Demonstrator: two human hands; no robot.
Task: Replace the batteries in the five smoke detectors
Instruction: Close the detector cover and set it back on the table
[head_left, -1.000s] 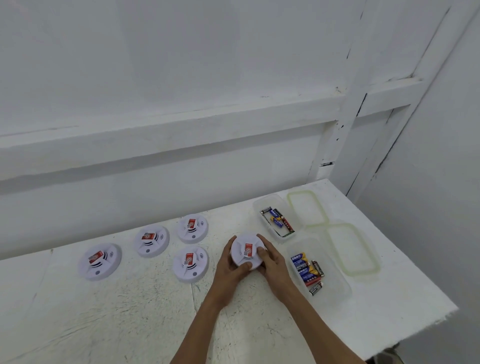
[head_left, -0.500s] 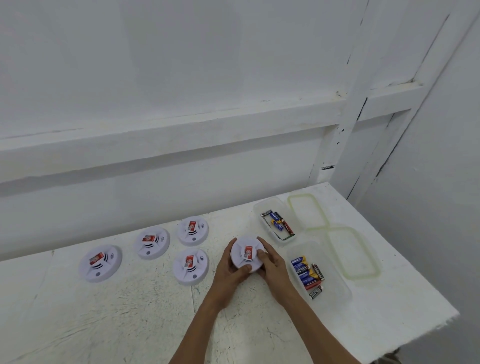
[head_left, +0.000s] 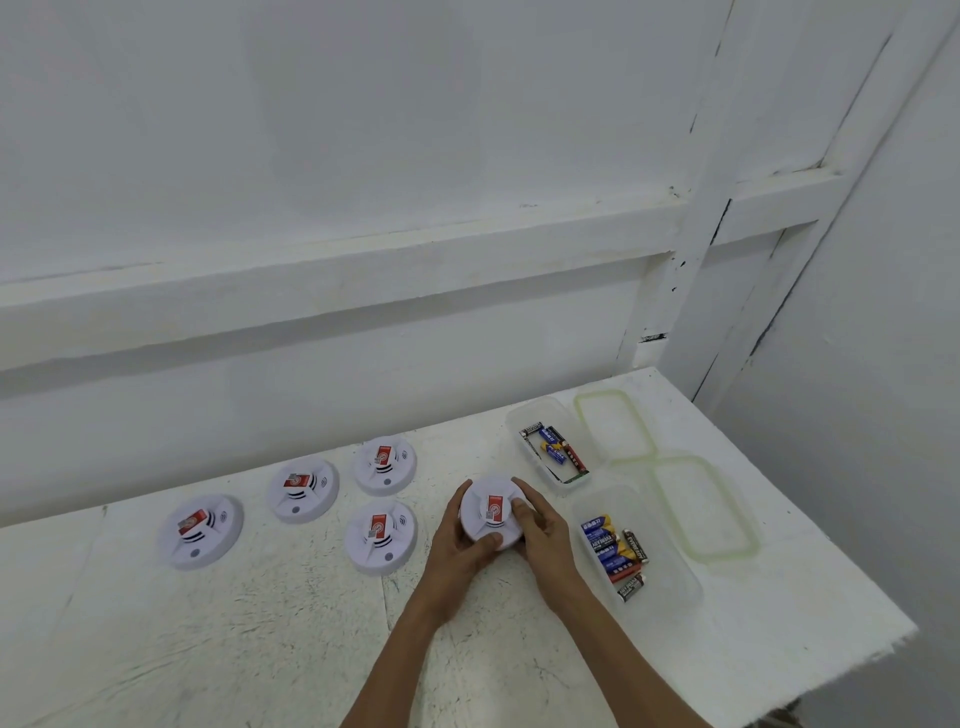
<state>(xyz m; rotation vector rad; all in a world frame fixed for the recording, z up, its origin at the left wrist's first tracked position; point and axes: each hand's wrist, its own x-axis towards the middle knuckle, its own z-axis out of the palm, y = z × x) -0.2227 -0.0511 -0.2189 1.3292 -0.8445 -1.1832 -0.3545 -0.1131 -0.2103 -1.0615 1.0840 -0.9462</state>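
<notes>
A round white smoke detector (head_left: 488, 506) with a red label sits on the white table (head_left: 260, 623), held between both hands. My left hand (head_left: 460, 540) grips its left and near edge, thumb on the front rim. My right hand (head_left: 540, 530) grips its right side, fingers curled over the top. Several more white detectors lie to the left: one at the far left (head_left: 200, 531), one behind it (head_left: 302, 489), one further back (head_left: 385, 465) and one nearer (head_left: 381, 536). A clear tub (head_left: 670, 587) to the right holds several batteries (head_left: 613, 551). A second tub (head_left: 524, 415) behind it holds batteries (head_left: 556, 449) too.
Two clear lids with greenish rims lie at the right, one at the back (head_left: 613, 423) and one nearer (head_left: 701, 506). The table's right edge (head_left: 831, 530) and ragged front corner (head_left: 904, 636) are close to the tubs. A white wall with a ledge (head_left: 337, 280) rises behind.
Both hands stay wrapped around the same detector; the right fingers have shifted slightly over its top. The camera view has drifted a little.
</notes>
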